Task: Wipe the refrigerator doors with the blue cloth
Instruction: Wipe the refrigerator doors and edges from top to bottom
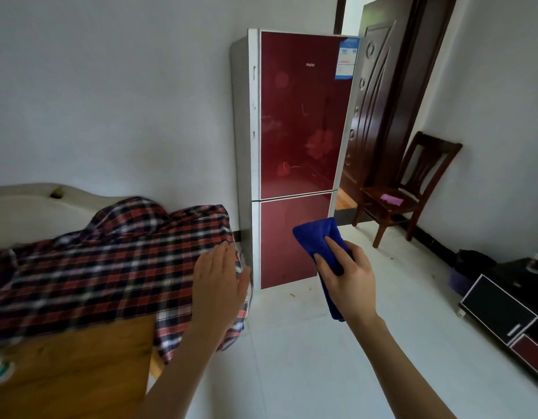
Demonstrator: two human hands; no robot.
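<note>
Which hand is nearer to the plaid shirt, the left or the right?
Left. The left hand lies flat on the plaid shirt. The right hand is off to its right, holding the blue cloth before the refrigerator.

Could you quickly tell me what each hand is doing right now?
Left hand: open, flat over the red plaid shirt.
Right hand: closed on the folded blue cloth.

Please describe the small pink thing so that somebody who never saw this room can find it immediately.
Find the tall red refrigerator. To its right stands a dark wooden chair. The pink thing lies flat on its seat, the only pale, bright thing there.
</note>
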